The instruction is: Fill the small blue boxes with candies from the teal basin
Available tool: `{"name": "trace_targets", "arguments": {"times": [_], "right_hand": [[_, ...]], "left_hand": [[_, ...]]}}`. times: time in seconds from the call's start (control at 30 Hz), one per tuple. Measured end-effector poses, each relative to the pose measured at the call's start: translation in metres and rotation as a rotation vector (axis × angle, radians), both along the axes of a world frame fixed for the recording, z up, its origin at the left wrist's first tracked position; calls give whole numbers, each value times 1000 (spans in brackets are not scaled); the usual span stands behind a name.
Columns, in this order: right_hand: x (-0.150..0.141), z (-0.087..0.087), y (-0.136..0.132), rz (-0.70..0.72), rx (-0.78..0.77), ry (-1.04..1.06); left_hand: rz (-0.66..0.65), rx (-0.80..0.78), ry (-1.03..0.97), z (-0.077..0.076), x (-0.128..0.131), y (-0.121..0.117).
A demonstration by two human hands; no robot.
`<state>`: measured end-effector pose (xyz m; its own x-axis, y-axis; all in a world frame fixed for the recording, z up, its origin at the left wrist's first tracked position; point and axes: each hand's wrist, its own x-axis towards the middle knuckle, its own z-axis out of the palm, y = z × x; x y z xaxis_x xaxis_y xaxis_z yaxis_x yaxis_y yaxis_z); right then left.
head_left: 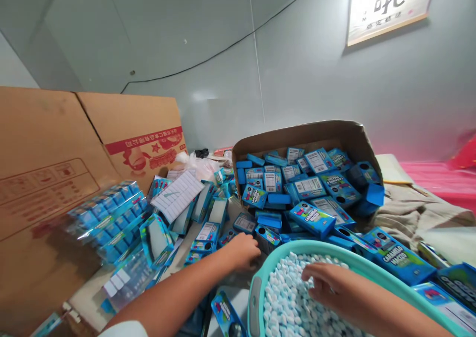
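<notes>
Pellets (pixel 284 290), rounded, blue-and-white, are lying under half-open, seemingly empty right hand (pixel 324 280), likely gathering, wanting tighter cupping; left hand (pixel 242 252) curled, hold unclear.

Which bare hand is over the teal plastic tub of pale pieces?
The right hand, above the small pale pieces; the left hand is outside the teal plastic tub, near blue cardboard boxes.

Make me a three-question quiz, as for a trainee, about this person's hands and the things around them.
1. True or false: the right hand is over the small white-and-pale-blue pieces in the teal plastic tub.
2. Choose: the open brown cardboard box of blue printed cartons stands (A) beyond the tub, (B) between the hands.
3. Fill in inside or outside: the left hand is ___ the tub.
Key: 1 true; 2 A; 3 outside.
</notes>
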<state>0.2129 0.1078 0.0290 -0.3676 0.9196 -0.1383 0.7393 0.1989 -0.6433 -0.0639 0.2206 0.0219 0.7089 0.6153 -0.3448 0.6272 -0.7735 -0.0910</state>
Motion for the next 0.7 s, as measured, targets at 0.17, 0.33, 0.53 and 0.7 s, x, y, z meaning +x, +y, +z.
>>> {"name": "trace_targets", "arguments": {"times": [0.17,0.33,0.53,0.7], "right_hand": [[-1,-2,0,27,24,-13],[-1,-7,3,47,25,-8],[1,-19,7,3,28,76],[-5,-1,1,-13,11,16]], "left_hand": [[63,-185,-17,0,2,-28],[132,-290,-57,-3,-2,-28],[158,-278,-67,-5,-3,-27],[140,-230,-49,-8,-5,-22]]}}
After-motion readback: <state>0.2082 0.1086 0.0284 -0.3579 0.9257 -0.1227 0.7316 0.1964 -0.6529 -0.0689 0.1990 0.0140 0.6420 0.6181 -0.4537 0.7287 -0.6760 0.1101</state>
